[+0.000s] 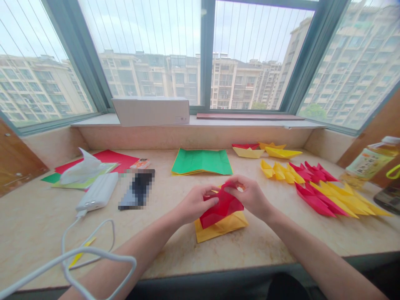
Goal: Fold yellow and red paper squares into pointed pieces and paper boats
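Note:
My left hand (pixel 195 204) and my right hand (pixel 250 195) both pinch a partly folded red paper (pixel 220 208) just above the beige stone counter (pixel 175 246). The fingers of each hand are closed on the paper's upper edges. Under the red paper lies a small stack of yellow sheets (pixel 223 227). A green sheet (pixel 203 161) lies flat beyond my hands.
Folded red and yellow paper shapes (pixel 325 193) lie in rows at the right, with paper boats (pixel 265 151) behind them. At the left are a white power bank (pixel 98 191) with cable (pixel 81 250), a phone (pixel 137 189), tissue (pixel 81 166) and red paper. A bottle (pixel 371 160) stands far right. A white box (pixel 151 110) sits on the sill.

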`<state>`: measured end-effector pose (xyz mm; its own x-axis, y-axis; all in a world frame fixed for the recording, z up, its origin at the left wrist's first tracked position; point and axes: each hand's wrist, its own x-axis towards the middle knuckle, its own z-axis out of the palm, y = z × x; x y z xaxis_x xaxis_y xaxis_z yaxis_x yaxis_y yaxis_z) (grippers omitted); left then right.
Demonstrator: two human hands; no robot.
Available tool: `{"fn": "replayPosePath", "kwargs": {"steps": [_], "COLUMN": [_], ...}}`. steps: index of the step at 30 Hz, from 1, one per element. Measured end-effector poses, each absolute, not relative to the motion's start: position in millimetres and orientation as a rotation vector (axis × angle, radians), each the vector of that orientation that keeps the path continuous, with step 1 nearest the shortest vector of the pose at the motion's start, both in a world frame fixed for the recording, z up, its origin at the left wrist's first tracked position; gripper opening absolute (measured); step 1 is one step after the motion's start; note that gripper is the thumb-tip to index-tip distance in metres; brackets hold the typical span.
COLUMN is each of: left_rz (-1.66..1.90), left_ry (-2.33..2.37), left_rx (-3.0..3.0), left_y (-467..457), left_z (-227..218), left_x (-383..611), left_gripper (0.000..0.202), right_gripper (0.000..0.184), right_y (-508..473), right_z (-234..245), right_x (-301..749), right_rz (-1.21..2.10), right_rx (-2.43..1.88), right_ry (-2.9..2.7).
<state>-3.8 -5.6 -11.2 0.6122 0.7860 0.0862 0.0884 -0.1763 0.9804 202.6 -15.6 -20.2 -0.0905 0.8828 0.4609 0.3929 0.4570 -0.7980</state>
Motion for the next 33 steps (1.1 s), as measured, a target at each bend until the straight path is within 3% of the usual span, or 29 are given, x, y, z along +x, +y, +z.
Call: {"fn": "replayPosePath", "kwargs": {"steps": [11, 23, 29, 33], "left_rz": [0.764, 0.725, 0.766, 0.875], "left_ry": [0.754, 0.821, 0.793, 0.818], "left_rx": [1.749, 1.517, 1.362, 1.335], "left_y": [-8.6, -7.0, -2.9, 2.4], "left_z": [-10.9, -12.4, -6.9, -5.0], "left_x": [-1.1, -1.6, -5.4, -7.3], "left_gripper": [0.027, 0.035, 0.044, 0.047], "right_gripper": [0.007, 0.011, 0.017, 0.028], "right_y": [-21.2, -22.5, -17.3, -13.5], "right_z": [-20.0, -14.9, -15.4, -18.0], "right_x": [193.6, 196.4, 203.9, 205.4], "right_rz": [0.314, 0.293, 0.395, 0.651], "right_rx": [-0.993, -0.977, -1.062, -1.114], "right_ry": [-1.791, -1.792, -1.732, -1.613]}}
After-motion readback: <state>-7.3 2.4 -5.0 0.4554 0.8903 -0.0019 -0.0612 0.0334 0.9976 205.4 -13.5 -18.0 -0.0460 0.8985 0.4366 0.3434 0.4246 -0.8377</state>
